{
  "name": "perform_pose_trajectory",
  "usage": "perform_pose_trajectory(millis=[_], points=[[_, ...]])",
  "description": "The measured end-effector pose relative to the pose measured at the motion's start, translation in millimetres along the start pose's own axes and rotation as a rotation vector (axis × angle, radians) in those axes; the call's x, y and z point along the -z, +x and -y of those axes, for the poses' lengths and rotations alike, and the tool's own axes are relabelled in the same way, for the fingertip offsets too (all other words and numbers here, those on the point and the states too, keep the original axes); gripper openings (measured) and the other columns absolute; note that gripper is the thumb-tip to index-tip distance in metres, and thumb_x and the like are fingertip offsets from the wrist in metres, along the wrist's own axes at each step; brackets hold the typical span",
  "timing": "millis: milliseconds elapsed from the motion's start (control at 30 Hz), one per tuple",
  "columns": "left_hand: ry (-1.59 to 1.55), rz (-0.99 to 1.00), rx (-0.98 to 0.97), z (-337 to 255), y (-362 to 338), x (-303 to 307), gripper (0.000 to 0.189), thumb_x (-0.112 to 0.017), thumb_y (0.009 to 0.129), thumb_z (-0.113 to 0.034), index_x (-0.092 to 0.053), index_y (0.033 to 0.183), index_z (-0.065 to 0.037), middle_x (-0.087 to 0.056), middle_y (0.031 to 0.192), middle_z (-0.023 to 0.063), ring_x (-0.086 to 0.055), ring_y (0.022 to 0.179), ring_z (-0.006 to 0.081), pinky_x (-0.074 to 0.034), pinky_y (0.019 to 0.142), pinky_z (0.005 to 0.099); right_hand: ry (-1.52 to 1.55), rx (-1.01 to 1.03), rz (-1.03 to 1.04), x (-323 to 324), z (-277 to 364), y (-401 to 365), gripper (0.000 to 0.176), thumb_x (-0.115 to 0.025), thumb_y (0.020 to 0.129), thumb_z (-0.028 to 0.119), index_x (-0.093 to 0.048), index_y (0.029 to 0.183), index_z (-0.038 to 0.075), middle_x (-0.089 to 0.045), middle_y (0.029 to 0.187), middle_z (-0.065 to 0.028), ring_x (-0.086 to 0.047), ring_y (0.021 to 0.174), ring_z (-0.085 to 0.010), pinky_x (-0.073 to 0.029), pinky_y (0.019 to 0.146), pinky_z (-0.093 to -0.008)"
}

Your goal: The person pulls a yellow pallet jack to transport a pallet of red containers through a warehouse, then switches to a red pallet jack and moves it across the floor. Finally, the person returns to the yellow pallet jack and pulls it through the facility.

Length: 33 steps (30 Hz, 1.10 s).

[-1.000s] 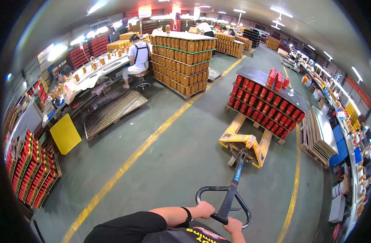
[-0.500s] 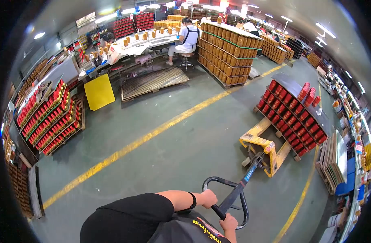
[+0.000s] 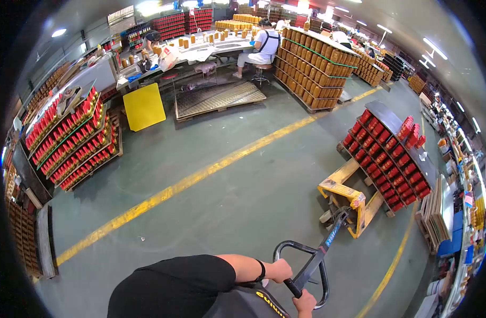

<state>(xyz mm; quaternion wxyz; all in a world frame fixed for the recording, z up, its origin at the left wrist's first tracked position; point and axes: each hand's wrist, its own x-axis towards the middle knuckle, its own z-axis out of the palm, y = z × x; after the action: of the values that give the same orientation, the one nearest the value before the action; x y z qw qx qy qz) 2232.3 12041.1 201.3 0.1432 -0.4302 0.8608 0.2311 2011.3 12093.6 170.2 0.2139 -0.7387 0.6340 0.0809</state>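
Observation:
A yellow pallet jack (image 3: pixel 335 186) stands right of the middle, its forks under a pallet stacked with red bottles (image 3: pixel 386 159) in layers. Its dark tow handle (image 3: pixel 316 258) slants down toward me and ends in a black loop. My left hand (image 3: pixel 280 270), below a black wristband, is closed around the near bar of the loop. Closed on the same bar, at its lower end, is my right hand (image 3: pixel 305 302). The bar partly hides the fingers of both hands.
A yellow line (image 3: pixel 200 183) crosses the green floor. Stacked red bottles (image 3: pixel 76 148) stand at left, near a yellow board (image 3: pixel 143 107). Brown bottles (image 3: pixel 312 69) are stacked beyond. A seated person (image 3: pixel 264 45) works at a long table. Leaning boards (image 3: pixel 436 212) stand at right.
The view has shifted slightly, so most of the surroundings sit farther right in it. The pallet jack's handle and both hands appear a little right and lower. Both hands keep hold of the handle.

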Motion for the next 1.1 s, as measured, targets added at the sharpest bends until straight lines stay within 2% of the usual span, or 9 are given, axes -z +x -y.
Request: perform_pose_trajectory(millis=[200, 333, 667, 833, 1067, 1100], points=[[0.019, 0.047, 0.005, -37, -74, -24, 0.012, -0.066, 0.067, -0.015, -0.070, 0.077, -0.012, -0.068, 0.076, 0.0080, -0.067, 0.075, 0.0275, -0.052, 0.062, 0.0395, -0.016, 0.011, 0.018, -22, 25, -77, 0.036, -0.073, 0.060, 0.033, -0.063, 0.087, 0.012, -0.067, 0.080, -0.0134, -0.065, 0.080, -0.0337, -0.052, 0.072, -0.0439], [0.014, 0.022, 0.048, -62, -126, -35, 0.013, -0.066, 0.068, -0.017, -0.071, 0.079, -0.012, -0.068, 0.076, 0.0073, -0.067, 0.075, 0.0276, -0.052, 0.062, 0.0399, -0.061, 0.038, 0.013, -11, 54, -137, 0.036, -0.074, 0.062, 0.034, -0.061, 0.088, 0.012, -0.068, 0.082, -0.0138, -0.066, 0.080, -0.0337, -0.052, 0.073, -0.0446], [0.031, 0.094, 0.065, -115, -245, -72, 0.015, -0.067, 0.068, -0.019, -0.071, 0.080, -0.012, -0.069, 0.079, 0.0086, -0.068, 0.077, 0.0273, -0.052, 0.063, 0.0399, 0.034, 0.059, 0.060, -43, 103, -256, 0.030, -0.070, 0.065, 0.030, -0.061, 0.086, 0.010, -0.068, 0.082, -0.0157, -0.066, 0.079, -0.0353, -0.052, 0.071, -0.0454], [0.015, 0.109, 0.032, -133, -293, -113, 0.014, -0.067, 0.068, -0.018, -0.071, 0.080, -0.011, -0.069, 0.079, 0.0091, -0.068, 0.078, 0.0273, -0.052, 0.064, 0.0401, 0.039, 0.041, 0.052, -90, 120, -304, 0.028, -0.070, 0.065, 0.029, -0.061, 0.084, 0.011, -0.067, 0.081, -0.0145, -0.066, 0.078, -0.0336, -0.052, 0.070, -0.0444], [0.025, -0.059, 0.018, -131, -314, -245, 0.010, -0.069, 0.063, -0.015, -0.071, 0.072, -0.013, -0.068, 0.071, 0.0075, -0.068, 0.072, 0.0273, -0.051, 0.058, 0.0389, 0.005, 0.013, -0.006, -196, 133, -344, 0.032, -0.073, 0.060, 0.031, -0.061, 0.082, 0.010, -0.067, 0.077, -0.0151, -0.065, 0.077, -0.0357, -0.051, 0.069, -0.0455], [0.024, -0.045, 0.026, -131, -326, -249, 0.010, -0.069, 0.063, -0.015, -0.071, 0.073, -0.013, -0.068, 0.072, 0.0075, -0.068, 0.072, 0.0273, -0.051, 0.058, 0.0389, -0.001, 0.015, 0.009, -206, 138, -349, 0.034, -0.074, 0.060, 0.032, -0.061, 0.083, 0.010, -0.067, 0.078, -0.0145, -0.065, 0.078, -0.0350, -0.051, 0.070, -0.0454]])
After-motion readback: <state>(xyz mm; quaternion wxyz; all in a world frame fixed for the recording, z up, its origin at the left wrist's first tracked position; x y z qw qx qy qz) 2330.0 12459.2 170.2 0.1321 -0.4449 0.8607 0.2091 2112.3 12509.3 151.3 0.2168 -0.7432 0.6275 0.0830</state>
